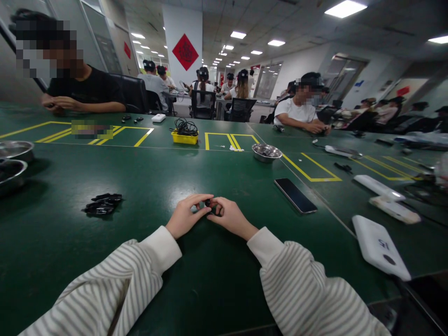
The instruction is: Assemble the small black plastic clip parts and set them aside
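Observation:
Between my two hands, just above the green table, is a small black part, mostly covered by fingers. My left hand pinches it from the left with thumb and fingers. From the other side my right hand grips it too, its fingers curled in. The part is too small and hidden for me to tell its kind. To the left lies a little heap of shiny black pieces. A dark-screened phone rests to the right of my hands.
Metal bowls stand at the left edge, and another metal bowl sits farther back. A yellow tray holds black cables. White power banks, one nearby, lie along the right. Yellow tape marks the table. Two people sit across it.

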Demonstrator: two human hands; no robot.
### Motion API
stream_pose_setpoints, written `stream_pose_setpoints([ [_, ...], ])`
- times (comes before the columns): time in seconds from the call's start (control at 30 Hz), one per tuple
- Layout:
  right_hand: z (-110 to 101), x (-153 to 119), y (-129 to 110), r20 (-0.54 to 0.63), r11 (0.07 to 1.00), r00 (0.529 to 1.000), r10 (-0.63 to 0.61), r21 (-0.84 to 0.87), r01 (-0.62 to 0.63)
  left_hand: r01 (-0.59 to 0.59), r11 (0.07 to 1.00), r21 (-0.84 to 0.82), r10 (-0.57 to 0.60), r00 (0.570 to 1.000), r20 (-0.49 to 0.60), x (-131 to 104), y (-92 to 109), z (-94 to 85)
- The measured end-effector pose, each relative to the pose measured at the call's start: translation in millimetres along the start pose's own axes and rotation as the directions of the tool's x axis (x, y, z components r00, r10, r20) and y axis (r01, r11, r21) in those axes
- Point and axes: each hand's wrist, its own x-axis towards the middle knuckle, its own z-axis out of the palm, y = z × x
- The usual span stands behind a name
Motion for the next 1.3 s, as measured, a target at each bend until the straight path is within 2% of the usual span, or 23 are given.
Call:
stream_pose_setpoints([
  [0.17,-10.1,1.7,4.2,0.015,0.999,0.999,0.03,-0.022,-0.029,0.035,0.998,0.046,-0.032,0.998,-0.052,-3.9,-1.1,-5.3],
  [0.3,-16.4,2.3,9.9,0.012,0.991,0.995,0.098,-0.093,-0.097,0.129,0.991,-0.037,-0.132,0.986,-0.098,-10.1,-5.9,-16.9],
  [0.4,-14.7,1.7,10.3,0.005,0.984,0.996,0.085,-0.158,-0.083,0.174,0.977,-0.12,-0.178,0.984,-0.02,-18.3,-7.7,-27.3],
  [0.5,-12.5,2.3,6.8,-0.03,0.967,0.996,0.083,-0.24,-0.088,0.18,0.982,-0.062,-0.172,0.979,0.109,-27.9,-5.6,-34.4],
  [0.57,-14.5,3.5,3.4,-0.013,0.951,0.993,0.119,-0.287,-0.117,0.148,0.988,0.04,-0.153,0.97,0.19,-33.2,-3.0,-35.8],
  [0.67,-22.6,4.3,-1.6,0.073,0.917,0.97,0.234,-0.348,-0.195,0.056,0.981,0.187,-0.108,0.955,0.278,-37.2,0.8,-33.7],
  [0.77,-30.7,1.8,-4.3,0.125,0.897,0.948,0.293,-0.378,-0.228,-0.027,0.97,0.241,-0.054,0.944,0.326,-37.1,3.9,-30.8],
  [0.87,-32.8,-2.9,-6.9,0.12,0.931,0.964,0.238,-0.312,-0.191,-0.066,0.97,0.234,-0.017,0.941,0.337,-35.5,5.8,-30.8],
  [1.07,-19.4,-10.2,-24.5,0.071,1.0,0.997,0.023,0.001,-0.024,-0.058,0.978,0.2,-0.014,0.94,0.342,-34.5,5.1,-32.9],
  [1.17,-8.7,-13.4,-31.7,0.078,0.997,0.994,-0.07,0.049,0.066,-0.054,0.978,0.201,-0.018,0.94,0.34,-34.8,4.5,-31.2],
  [1.3,2.3,-16.3,-31.8,0.077,0.995,0.993,-0.095,0.041,0.092,-0.047,0.978,0.203,-0.024,0.943,0.331,-35.6,5.6,-28.9],
])
